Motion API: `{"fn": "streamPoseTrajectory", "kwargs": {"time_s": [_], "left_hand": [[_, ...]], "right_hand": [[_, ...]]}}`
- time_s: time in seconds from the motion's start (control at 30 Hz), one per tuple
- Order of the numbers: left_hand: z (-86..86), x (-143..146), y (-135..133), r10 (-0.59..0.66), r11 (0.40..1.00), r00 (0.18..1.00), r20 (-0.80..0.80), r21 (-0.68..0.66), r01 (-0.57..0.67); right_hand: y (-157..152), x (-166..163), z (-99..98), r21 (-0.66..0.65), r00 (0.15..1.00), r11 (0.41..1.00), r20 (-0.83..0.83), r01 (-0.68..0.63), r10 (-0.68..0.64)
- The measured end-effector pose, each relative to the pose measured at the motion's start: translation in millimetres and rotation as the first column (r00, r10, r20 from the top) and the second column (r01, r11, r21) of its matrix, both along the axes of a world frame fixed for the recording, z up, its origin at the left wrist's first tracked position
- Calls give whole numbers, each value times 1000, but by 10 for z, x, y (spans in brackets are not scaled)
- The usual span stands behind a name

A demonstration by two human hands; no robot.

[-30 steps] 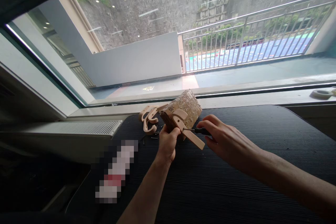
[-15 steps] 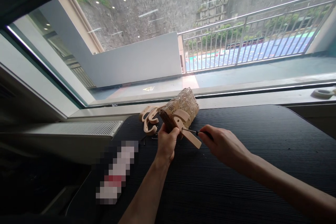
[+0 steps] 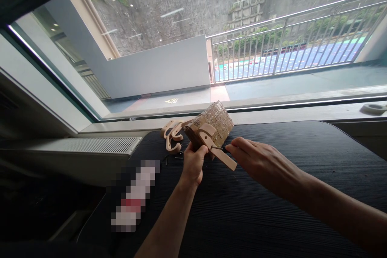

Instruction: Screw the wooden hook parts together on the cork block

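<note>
My left hand point(image 3: 194, 163) is closed around the near end of a brown, rough-faced block point(image 3: 223, 123) that looks wrapped in clear tape. Its thumb presses beside a pale wooden hook point(image 3: 223, 159), which lies slanted across the block's near side. Closed on a screwdriver, my right hand point(image 3: 250, 156) covers most of the handle. The screwdriver's thin shaft point(image 3: 217, 148) points left and meets the hook near a hole; whether a screw sits there I cannot tell. Several similar wooden hooks point(image 3: 173, 148) lie just left of the block.
Small dark screws point(image 3: 166, 159) lie by the loose hooks on the black table point(image 3: 272, 209). A blurred pale-and-red item point(image 3: 136, 197) is at the left. Behind the table run a window sill point(image 3: 272, 117) with a tape roll point(image 3: 373, 109), and a large window. A vent point(image 3: 105, 147) borders the left.
The block and hook have tilted and shifted slightly right. My right hand has turned around the screwdriver and moved a little closer to the hook, hiding more of the handle.
</note>
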State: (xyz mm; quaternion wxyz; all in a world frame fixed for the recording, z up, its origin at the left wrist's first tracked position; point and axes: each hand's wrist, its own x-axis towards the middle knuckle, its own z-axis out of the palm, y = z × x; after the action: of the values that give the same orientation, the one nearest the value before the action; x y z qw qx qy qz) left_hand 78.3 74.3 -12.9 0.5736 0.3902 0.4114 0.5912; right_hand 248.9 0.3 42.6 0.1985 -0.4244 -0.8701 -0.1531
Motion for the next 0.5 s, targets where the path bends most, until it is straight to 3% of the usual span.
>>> {"fn": "streamPoseTrajectory", "kwargs": {"time_s": [0.13, 0.23, 0.4, 0.5], "left_hand": [[17, 19, -19, -14, 1000, 1000, -6, 25, 14], [35, 30, -26, 14, 998, 999, -33, 68, -12], [51, 37, -36, 14, 997, 999, -34, 81, -11], [42, 41, -34, 15, 998, 1000, -18, 57, -14]], "right_hand": [[43, -3, -128, 27, 988, 987, -3, 157, -157], [64, -43, -212, -159, 945, 949, -141, 271, -294], [82, -80, -151, -512, 871, 818, -239, 263, -430], [84, -71, -84, -506, 879, 832, -259, 229, -400]]}}
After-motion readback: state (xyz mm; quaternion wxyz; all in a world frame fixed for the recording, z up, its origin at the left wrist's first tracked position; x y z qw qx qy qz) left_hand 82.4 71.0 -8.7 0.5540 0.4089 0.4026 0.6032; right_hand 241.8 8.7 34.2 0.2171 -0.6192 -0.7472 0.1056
